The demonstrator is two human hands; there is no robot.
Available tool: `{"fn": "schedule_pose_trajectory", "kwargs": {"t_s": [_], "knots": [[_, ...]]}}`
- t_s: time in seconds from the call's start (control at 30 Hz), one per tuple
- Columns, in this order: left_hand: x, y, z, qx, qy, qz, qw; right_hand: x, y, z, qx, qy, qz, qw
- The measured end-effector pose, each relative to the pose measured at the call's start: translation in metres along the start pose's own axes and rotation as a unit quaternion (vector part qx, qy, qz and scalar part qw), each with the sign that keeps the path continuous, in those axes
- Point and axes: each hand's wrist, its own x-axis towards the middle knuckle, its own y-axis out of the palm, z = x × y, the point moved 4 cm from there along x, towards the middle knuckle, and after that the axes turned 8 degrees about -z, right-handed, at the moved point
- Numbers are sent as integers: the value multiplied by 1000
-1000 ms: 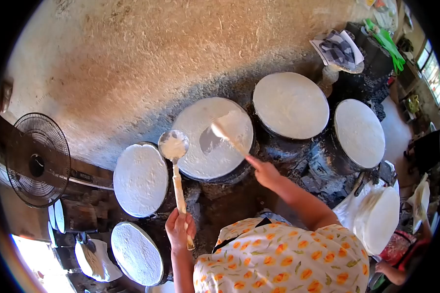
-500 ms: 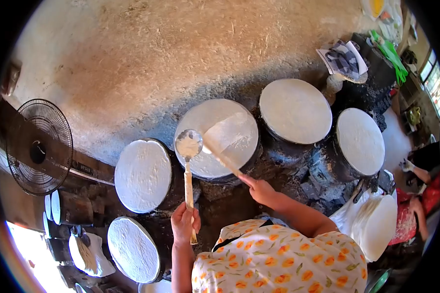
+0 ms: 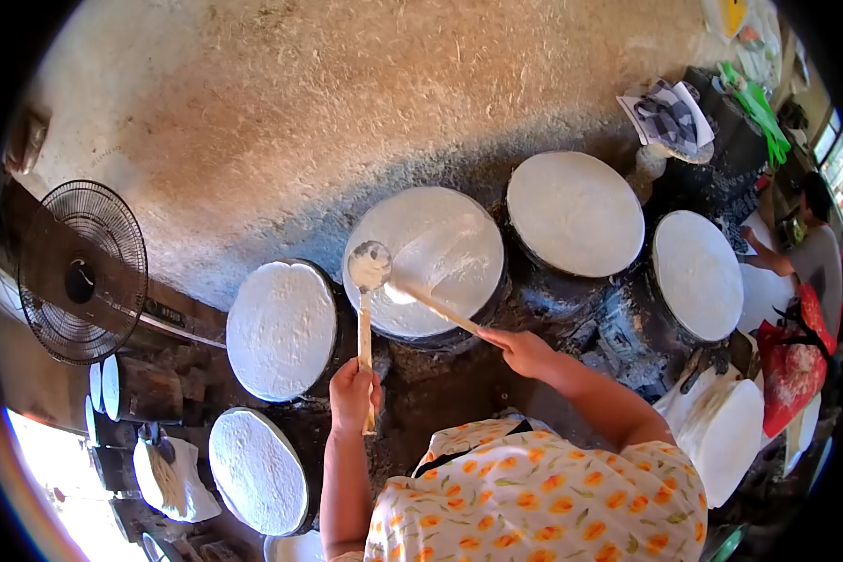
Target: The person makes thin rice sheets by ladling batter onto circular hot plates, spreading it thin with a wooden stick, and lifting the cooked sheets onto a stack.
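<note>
My left hand [image 3: 353, 397] is closed around the long handle of a ladle [image 3: 364, 323]. White batter sits in the ladle's round bowl, which is above the left part of a round griddle [image 3: 478, 239]. With my right hand [image 3: 525, 354] I grip a wooden-handled spreader [image 3: 445, 312]. Its pale head is low over the griddle, just right of the ladle; whether it touches the surface I cannot tell. A thin white layer covers the griddle, with a smeared, streaky patch at its middle and right.
Other white-topped griddles stand around: one [image 3: 283, 330] at left, another [image 3: 258, 470] below it, and two at right [image 3: 576, 214]. A black fan [image 3: 82, 272] is at far left. White round sheets are stacked [image 3: 729, 440] at lower right. A person [image 3: 815, 267] is at far right.
My right hand and the spreader have shifted slightly, and the streaked patch looks more smeared. The view has moved a little. The person at far right has changed position and leans farther up the frame.
</note>
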Motion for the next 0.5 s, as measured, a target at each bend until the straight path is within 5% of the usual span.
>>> {"fn": "schedule_pose_trajectory", "kwargs": {"t_s": [0.1, 0.2, 0.3, 0.4, 0.5], "knots": [[10, 1, 7, 21, -4, -17, 1000, -30, -23, 3, -12, 34, 47, 998], [6, 3, 11, 58, -17, -32, 998, -38, -22, -19, 55, 71, -158, 983], [-14, 9, 6, 77, -41, -25, 996, -43, 23, -16, 148, 51, -127, 979], [-39, 15, 14, -73, -180, 13, 981, -51, 50, 19, 230, 51, -48, 971], [-50, -1, 11, -255, -203, 4, 945, -47, 41, 42, 261, 34, -35, 964]]}}
